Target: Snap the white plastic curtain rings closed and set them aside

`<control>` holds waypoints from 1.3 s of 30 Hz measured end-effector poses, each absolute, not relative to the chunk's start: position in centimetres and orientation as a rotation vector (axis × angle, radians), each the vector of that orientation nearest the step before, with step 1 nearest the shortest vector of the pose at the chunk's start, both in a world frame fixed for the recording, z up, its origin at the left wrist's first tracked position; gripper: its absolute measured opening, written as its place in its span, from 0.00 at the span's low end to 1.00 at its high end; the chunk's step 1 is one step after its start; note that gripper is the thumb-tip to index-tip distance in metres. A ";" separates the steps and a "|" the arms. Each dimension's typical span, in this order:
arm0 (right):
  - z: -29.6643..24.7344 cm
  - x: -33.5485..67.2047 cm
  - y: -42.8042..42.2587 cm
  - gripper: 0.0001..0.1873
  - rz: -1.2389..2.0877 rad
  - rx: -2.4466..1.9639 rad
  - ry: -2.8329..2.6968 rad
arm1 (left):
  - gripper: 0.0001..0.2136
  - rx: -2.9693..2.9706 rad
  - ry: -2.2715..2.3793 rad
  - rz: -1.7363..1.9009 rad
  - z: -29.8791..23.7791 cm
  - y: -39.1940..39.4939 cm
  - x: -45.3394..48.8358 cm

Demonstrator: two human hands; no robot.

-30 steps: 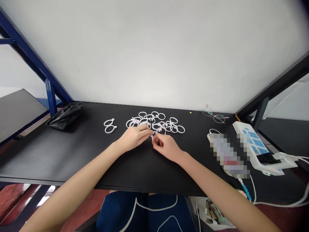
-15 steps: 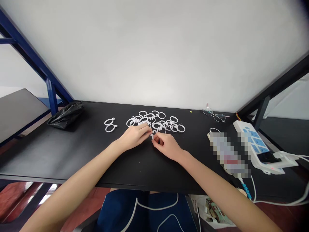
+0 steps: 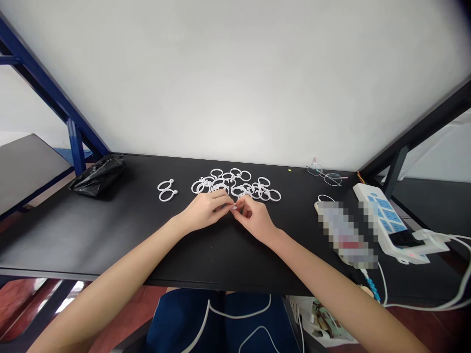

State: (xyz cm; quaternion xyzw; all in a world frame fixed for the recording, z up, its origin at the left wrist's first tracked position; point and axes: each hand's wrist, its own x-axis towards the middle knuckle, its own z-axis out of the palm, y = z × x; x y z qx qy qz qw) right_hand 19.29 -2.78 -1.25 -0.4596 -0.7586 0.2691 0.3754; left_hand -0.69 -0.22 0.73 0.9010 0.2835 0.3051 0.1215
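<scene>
My left hand (image 3: pixel 210 211) and my right hand (image 3: pixel 254 215) meet at the middle of the black table, fingertips pinched together. Between them is a small white plastic piece (image 3: pixel 234 207), gripped from both sides and mostly covered by the fingers. Just beyond the hands lies a loose pile of white plastic rings (image 3: pixel 270 195) with small knobs or clips on them. Two more such rings (image 3: pixel 168 195) lie apart, to the left of the pile.
A black plastic bag (image 3: pixel 98 175) lies at the table's back left. Eyeglasses (image 3: pixel 333 179) rest at the back right. Nearer on the right are a phone with its screen blurred (image 3: pixel 348 235), a white power strip (image 3: pixel 390 215) and white charging cables (image 3: pixel 423 308).
My right fingertips have come up and closer to the left ones. The white piece, which hung between the hands before, is now pinched between both and more hidden.
</scene>
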 end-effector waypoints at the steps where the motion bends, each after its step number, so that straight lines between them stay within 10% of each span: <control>1: -1.3 19.3 -2.8 0.04 0.685 -1.176 -1.926 | 0.10 2.629 0.815 0.899 0.8 -0.2 -0.7; 39: -1.0 19.3 -3.1 0.07 0.807 -1.148 -2.003 | 0.11 2.575 1.037 0.473 0.5 0.1 -0.5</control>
